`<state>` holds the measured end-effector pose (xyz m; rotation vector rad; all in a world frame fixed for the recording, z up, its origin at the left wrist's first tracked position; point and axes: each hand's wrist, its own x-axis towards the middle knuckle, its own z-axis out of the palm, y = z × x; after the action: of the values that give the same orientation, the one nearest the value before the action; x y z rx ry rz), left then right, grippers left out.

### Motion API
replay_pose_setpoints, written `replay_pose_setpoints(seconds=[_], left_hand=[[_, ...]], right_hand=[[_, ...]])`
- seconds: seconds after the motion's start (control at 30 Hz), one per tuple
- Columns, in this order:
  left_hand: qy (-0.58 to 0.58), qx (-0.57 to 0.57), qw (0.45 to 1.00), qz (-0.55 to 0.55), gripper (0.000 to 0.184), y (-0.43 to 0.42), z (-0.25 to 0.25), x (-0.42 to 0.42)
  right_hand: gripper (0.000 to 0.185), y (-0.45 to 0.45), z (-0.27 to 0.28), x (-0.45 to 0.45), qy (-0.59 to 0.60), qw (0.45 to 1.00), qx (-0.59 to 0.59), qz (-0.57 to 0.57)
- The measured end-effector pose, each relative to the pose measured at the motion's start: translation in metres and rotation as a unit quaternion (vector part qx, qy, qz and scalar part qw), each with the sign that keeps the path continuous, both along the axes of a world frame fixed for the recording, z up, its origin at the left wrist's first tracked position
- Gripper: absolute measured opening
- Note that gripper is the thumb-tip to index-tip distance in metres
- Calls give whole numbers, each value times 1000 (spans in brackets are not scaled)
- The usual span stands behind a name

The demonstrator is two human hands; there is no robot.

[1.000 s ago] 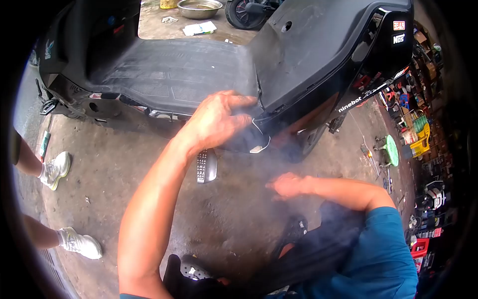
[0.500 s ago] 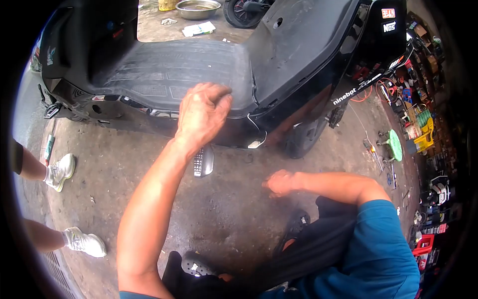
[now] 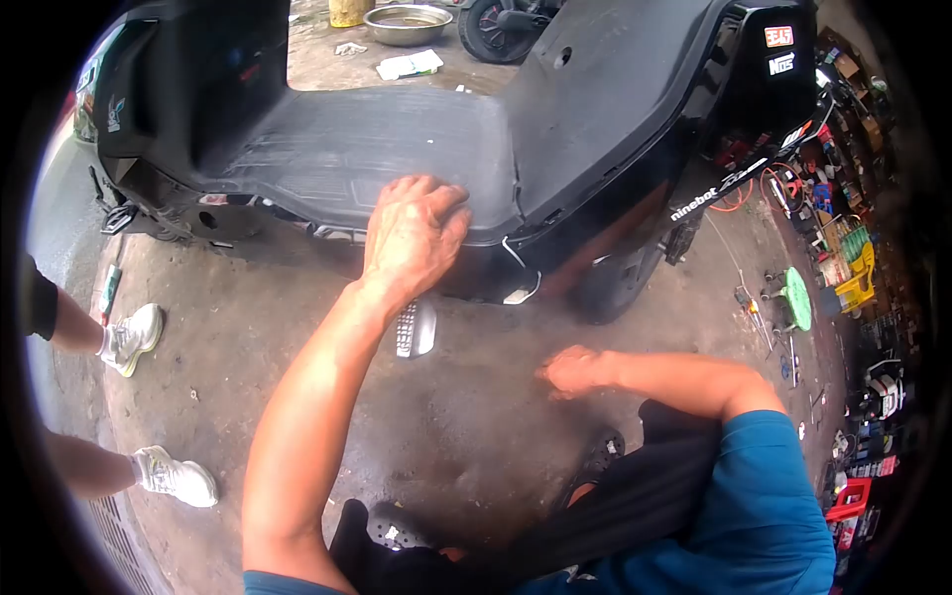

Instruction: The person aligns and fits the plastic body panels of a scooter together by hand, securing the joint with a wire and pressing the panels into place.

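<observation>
A black scooter (image 3: 397, 114) with a ribbed footboard stands across the view. At the near edge of its footboard, my left hand (image 3: 415, 238) is closed with curled fingers, palm side hidden. Whether it touches the board or holds something small, I cannot tell. My right hand (image 3: 573, 372) is closed in front of the scooter's lower side, above the concrete floor. Its fingers are partly hidden, so what they hold, if anything, does not show. A thin white cable (image 3: 524, 266) with a pale connector hangs from the scooter's side, between the two hands.
A remote-like grey object (image 3: 415, 329) shows below my left wrist. Another person's white shoes (image 3: 177, 476) stand at left. At right are a green round stool (image 3: 796, 299), tools and crowded shelves. A metal basin (image 3: 408, 25) sits behind the scooter.
The whole view has shifted slightly, so the scooter and floor appear a little further right and down. My left fingers have changed pose slightly. My right hand stays closed.
</observation>
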<state>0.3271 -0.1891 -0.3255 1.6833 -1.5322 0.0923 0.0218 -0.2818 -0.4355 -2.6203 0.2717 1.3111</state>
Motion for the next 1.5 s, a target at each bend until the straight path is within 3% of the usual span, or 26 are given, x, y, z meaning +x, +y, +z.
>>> replay_pose_setpoints(seconds=[0.5, 0.77, 0.83, 0.93, 1.03, 1.2, 1.3, 1.5], left_hand=[[-3, 24, 996, -90, 32, -7, 9, -14], [-2, 6, 994, -105, 32, -4, 9, -12], [-13, 6, 995, -96, 32, -7, 3, -13], [-13, -1, 994, -105, 31, -7, 11, -13], [-3, 14, 995, -102, 31, 1, 7, -12], [12, 7, 995, -103, 31, -5, 11, -15], [5, -13, 995, -104, 30, -5, 10, -14], [13, 9, 995, -98, 31, -2, 12, -16]], right_hand=[[60, -12, 15, -2, 9, 999, -21, -35], [59, -16, -19, -13, 52, 998, -17, -27], [60, -15, -16, -14, -22, 1000, -9, -2], [60, -13, -11, -12, -38, 999, -12, -9], [60, -12, -6, 0, 14, 1000, -2, -25], [58, -13, -25, -14, -68, 998, -10, -2], [57, -10, -22, -5, -16, 1000, 9, -16], [59, -13, -27, -8, -52, 999, 12, -5]])
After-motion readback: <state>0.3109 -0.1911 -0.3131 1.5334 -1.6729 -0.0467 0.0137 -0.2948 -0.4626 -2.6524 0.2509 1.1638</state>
